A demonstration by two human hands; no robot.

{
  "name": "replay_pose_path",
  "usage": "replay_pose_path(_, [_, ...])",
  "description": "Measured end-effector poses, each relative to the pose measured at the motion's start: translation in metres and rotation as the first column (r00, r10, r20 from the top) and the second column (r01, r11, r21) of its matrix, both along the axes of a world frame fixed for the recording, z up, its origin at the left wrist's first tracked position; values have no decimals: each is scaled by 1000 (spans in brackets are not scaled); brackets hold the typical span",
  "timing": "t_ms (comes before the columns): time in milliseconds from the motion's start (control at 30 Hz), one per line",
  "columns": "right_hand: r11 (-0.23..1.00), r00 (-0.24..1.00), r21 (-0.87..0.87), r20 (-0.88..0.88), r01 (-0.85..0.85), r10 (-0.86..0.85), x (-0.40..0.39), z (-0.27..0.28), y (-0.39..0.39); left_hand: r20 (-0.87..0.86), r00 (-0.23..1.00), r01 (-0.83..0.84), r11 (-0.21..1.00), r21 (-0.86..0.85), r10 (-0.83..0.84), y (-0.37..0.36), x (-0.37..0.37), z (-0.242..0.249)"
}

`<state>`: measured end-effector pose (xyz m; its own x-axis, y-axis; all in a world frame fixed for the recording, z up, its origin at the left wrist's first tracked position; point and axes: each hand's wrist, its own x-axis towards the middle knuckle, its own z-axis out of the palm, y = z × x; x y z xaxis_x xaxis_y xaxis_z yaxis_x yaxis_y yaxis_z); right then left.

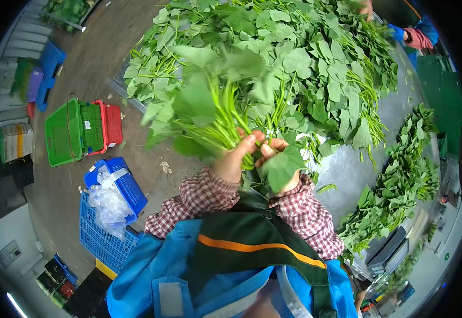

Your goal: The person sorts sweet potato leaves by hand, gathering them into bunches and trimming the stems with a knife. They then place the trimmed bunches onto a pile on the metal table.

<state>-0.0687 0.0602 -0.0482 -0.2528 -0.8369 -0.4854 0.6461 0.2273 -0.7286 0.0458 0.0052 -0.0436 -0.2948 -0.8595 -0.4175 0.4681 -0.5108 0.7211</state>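
Bunch of leafy green stems, gripped in the closed left hand above the near edge of the metal table; right hand just beside it, fingers closed on a few leafy stems. Large heap of leafy greens, on the table beyond both hands; row of greens, along the table's right side.

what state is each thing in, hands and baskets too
left hand: closed around stems of the leafy bunch
leafy bunch: held, leaves partly blurred
right hand: fingers closed on stems
heaped greens: loose across the table
metal table: partly covered
green basket: upright, against the red basket
red basket: partly hidden
blue basket: clear plastic spilling over its side
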Motion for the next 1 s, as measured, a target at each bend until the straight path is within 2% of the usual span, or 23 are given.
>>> replay_pose_path(67, [999,987,-5,-157,-46,45,-3,17,5,-8,999,-49,996,-68,49,-20,15,17])
replay_pose_path(100, [977,946,-6,-251,-215,207,-21,11,15,-30,972,-233,970,68,235,-34,25,28])
replay_pose_path(133, [938,922,41,-170,-345,346,-46,-10,31,-190,949,-241,967,78,252,-47,48,29])
replay_pose_path(167, [817,729,240,-371,-524,576,-68,-20,41,-155,980,-134,990,-44,126,-60,67,32])
replay_pose_path(200, [635,422,441,-491,-634,762,-91,-30,52,69,997,-36,999,-23,38,-75,78,36])
replay_pose_path(233, [390,-257,796,-541,-462,801,-102,-30,54,194,981,1,998,65,-13,-92,95,23])
replay_pose_path(300, [577,-265,794,-607,-190,749,-92,-4,47,30,999,8,983,183,-14,-106,128,15])
replay_pose_path(333, [773,-72,545,-829,-325,555,-93,-4,41,-151,988,40,990,136,-19,-106,131,31])
replay_pose_path(367, [839,122,358,-890,-409,440,-83,2,24,-327,945,55,993,101,-19,-98,134,45])
replay_pose_path(400, [861,209,237,-910,-450,359,-67,5,5,-322,947,9,1000,-9,-12,-97,133,44])
replay_pose_path(433, [866,237,214,-908,-451,347,-50,-4,-16,-271,962,-54,998,-33,43,-100,131,30])
replay_pose_path(500, [875,24,224,-966,-429,259,-26,-58,-56,-223,962,-154,987,36,158,-107,116,23])
replay_pose_path(533, [853,-108,416,-909,-316,403,-14,-64,-72,-362,928,-81,997,15,81,-108,117,21])
replay_pose_path(567, [670,-207,687,-726,-282,656,-9,-60,-93,-411,909,-63,998,26,68,-109,119,20])
replay_pose_path(633, [701,-226,645,-764,-304,605,-18,-85,-104,-477,873,-96,995,37,102,-109,128,16])
replay_pose_path(667, [715,-74,599,-783,-361,618,-16,-42,-105,-405,905,-126,991,32,129,-103,130,17])
replay_pose_path(700, [848,-20,320,-939,-421,344,-23,-48,-99,-333,930,-155,988,25,155,-96,130,21])
replay_pose_path(767, [923,-95,-85,-987,-376,-129,-33,-8,-98,-283,945,-174,985,-8,164,-88,131,15])
replay_pose_path(833, [965,376,-56,-926,-256,46,-46,-19,-103,-330,939,-124,990,-65,96,-84,128,-3])
replay_pose_path(867, [981,726,6,-672,-192,146,-49,2,-102,-407,912,-99,992,-80,58,-82,122,1])
replay_pose_path(900, [969,764,-241,-636,-63,-108,-46,22,-101,-392,919,-82,991,-108,33,-82,115,5])
replay_pose_path(967, [868,606,-475,-651,146,-458,-41,56,-94,-349,937,-70,989,-130,21,-70,105,8])
replay_pose_path(1000, [841,567,-524,-656,133,-499,-32,60,-93,-307,952,-47,991,-125,6,-66,99,4])
